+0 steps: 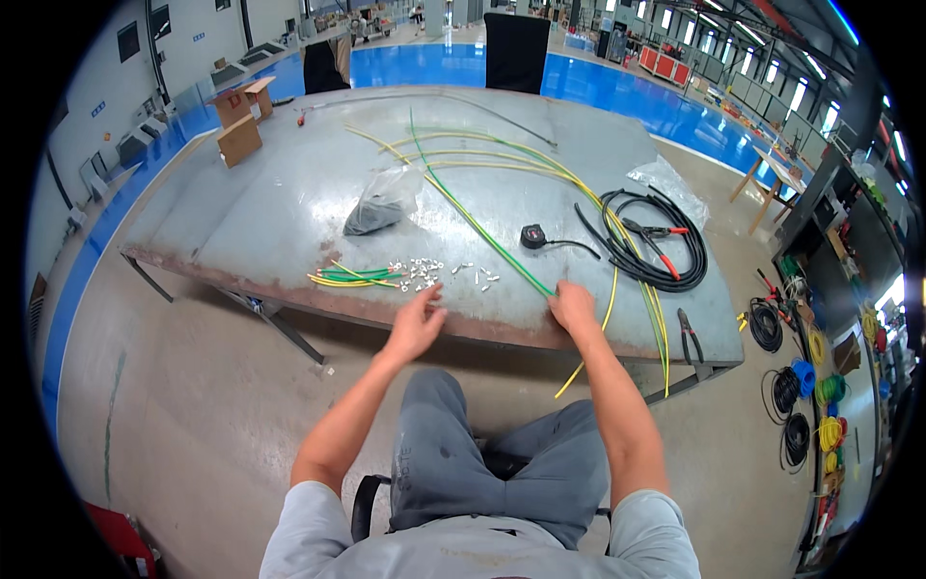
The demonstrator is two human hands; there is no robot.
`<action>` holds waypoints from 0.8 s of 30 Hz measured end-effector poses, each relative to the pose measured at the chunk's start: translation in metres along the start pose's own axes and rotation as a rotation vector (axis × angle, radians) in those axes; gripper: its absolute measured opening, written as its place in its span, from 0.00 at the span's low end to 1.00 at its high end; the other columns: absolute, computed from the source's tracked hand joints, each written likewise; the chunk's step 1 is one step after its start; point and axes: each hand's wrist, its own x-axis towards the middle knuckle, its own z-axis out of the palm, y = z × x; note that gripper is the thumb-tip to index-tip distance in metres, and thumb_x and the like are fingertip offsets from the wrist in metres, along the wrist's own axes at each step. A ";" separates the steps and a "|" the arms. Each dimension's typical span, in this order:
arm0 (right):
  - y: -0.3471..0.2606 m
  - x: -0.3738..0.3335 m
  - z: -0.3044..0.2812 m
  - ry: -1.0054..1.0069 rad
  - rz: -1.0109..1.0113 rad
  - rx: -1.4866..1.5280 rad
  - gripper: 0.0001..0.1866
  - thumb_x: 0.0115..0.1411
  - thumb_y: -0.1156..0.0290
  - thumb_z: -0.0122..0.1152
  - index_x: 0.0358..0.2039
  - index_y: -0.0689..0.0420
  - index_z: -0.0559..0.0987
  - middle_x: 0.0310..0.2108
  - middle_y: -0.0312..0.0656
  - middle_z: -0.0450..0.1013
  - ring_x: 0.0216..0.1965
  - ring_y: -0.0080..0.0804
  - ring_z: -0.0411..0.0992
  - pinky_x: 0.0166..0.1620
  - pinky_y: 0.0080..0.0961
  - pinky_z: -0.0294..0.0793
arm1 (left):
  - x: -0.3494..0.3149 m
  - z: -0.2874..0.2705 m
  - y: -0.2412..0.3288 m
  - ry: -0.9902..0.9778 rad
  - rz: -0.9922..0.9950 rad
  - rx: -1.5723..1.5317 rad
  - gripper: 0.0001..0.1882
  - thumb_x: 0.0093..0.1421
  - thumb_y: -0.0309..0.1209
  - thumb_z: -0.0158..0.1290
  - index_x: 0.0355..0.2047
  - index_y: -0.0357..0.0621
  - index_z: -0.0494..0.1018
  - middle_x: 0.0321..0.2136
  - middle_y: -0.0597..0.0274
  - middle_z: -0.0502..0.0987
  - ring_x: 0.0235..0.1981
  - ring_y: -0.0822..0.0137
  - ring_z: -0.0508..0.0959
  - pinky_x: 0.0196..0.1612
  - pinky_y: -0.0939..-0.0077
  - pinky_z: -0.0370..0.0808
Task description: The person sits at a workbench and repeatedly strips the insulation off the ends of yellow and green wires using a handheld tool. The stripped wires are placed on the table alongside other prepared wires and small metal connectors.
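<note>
My right hand [574,308], at the table's front edge, is closed around the end of a green-and-yellow wire [488,239] that runs away to the far left. My left hand [418,325] hovers by the edge with thumb and fingers apart, nothing visible in it. Just beyond its fingertips lies a heap of small silvery cable lugs [421,272], with several more scattered to the right. To the left of the heap is a bundle of short green and yellow wires [352,277], some with lugs at their ends.
On the metal table [280,203] are a plastic bag with dark contents [378,205], a black tape measure [532,235], a black cable coil [696,261] with red-handled cutters [656,231] on it, pliers [689,335] and cardboard boxes [239,141]. Long yellow wires [660,328] overhang the front edge.
</note>
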 end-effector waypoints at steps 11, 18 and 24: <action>0.019 -0.059 -0.122 0.356 -0.062 0.361 0.14 0.64 0.58 0.72 0.39 0.56 0.87 0.29 0.54 0.81 0.35 0.59 0.80 0.38 0.49 0.77 | -0.006 0.065 0.069 -0.061 0.174 0.008 0.30 0.69 0.32 0.62 0.70 0.45 0.71 0.61 0.46 0.79 0.55 0.54 0.83 0.55 0.61 0.83; -0.016 -0.148 -0.193 0.355 -0.106 0.459 0.12 0.66 0.64 0.71 0.39 0.61 0.86 0.33 0.56 0.81 0.35 0.58 0.80 0.38 0.47 0.77 | 0.018 0.108 0.171 -0.056 0.803 0.310 0.31 0.66 0.34 0.66 0.69 0.51 0.74 0.70 0.48 0.71 0.67 0.41 0.71 0.70 0.50 0.70; -0.015 -0.190 -0.219 0.320 -0.160 0.523 0.11 0.66 0.67 0.71 0.39 0.63 0.84 0.31 0.53 0.79 0.34 0.56 0.79 0.38 0.44 0.76 | 0.026 0.100 0.204 -0.220 0.941 0.224 0.19 0.65 0.31 0.66 0.56 0.50 0.84 0.47 0.58 0.81 0.50 0.53 0.79 0.55 0.57 0.76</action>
